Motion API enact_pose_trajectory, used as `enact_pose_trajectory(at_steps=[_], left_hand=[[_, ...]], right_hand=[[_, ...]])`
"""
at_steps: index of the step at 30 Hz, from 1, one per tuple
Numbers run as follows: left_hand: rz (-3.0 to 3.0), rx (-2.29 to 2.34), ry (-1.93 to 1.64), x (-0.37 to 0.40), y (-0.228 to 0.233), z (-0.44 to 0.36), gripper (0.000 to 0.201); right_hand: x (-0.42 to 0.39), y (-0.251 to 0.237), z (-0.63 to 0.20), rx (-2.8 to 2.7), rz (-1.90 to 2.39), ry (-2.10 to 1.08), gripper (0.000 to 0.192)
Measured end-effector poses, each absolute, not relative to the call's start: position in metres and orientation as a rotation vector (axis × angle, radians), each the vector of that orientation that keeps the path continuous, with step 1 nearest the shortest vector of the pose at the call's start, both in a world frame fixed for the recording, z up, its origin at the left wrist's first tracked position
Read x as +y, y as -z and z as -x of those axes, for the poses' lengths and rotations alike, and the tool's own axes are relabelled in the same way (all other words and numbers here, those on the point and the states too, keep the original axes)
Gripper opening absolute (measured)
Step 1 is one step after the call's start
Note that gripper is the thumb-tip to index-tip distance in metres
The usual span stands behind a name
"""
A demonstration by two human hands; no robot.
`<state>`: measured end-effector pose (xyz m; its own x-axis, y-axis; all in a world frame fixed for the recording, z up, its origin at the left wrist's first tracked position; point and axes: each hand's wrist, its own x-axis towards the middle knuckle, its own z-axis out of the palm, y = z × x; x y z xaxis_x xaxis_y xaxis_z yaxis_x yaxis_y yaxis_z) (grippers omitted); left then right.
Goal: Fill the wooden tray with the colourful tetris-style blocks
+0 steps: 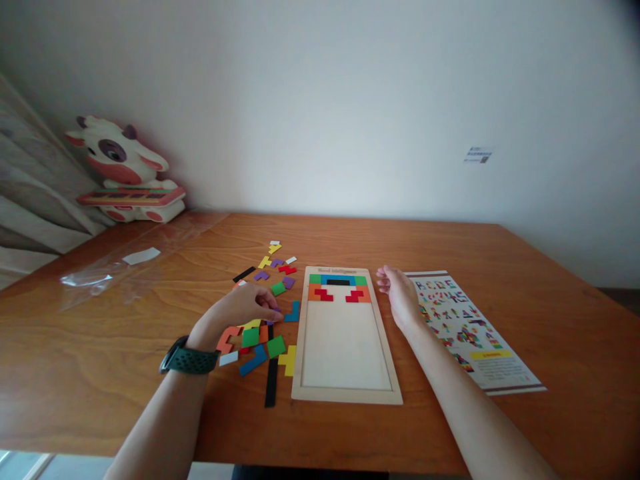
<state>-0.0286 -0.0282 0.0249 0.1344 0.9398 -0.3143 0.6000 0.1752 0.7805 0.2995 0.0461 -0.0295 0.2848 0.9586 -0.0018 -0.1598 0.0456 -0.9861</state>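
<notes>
My left hand (pixel 246 305) rests curled, fingertips down on the scattered pile of flat coloured wooden puzzle pieces (pixel 260 337) left of the pale wooden puzzle tray (pixel 347 393); whether it grips a piece, I cannot tell. A blue L-shaped piece (pixel 293 313) lies just beside my fingertips. The tray's top rows are filled with green, blue, orange, red and black pieces. My right hand (pixel 399 293) lies loosely open, empty, between the tray and a printed pattern sheet (pixel 493 363). Clear plastic wrap (pixel 100 277) and a cow-shaped toy (pixel 125 173) sit far left on the brown wooden desk (pixel 550 320).
</notes>
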Motion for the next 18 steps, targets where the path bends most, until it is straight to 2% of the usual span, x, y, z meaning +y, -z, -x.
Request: enact_pose_trajectory(at_steps=[8,14,18], left_hand=[[-1.565,1.335,-0.489,-0.033,-0.035,0.015,0.036],[-1.423,1.198,-0.639,-0.034,-0.035,-0.006,0.042],[-1.362,1.11,-0.84,-0.031,-0.026,-0.021,0.042]], right_hand=[[0.043,0.03,-0.296,-0.957,1.223,-1.041,0.04],[0.021,0.019,-0.279,-1.381,1.151,-0.982,0.043],[0.003,0.007,-0.267,-1.659,1.007,-1.013,0.036]])
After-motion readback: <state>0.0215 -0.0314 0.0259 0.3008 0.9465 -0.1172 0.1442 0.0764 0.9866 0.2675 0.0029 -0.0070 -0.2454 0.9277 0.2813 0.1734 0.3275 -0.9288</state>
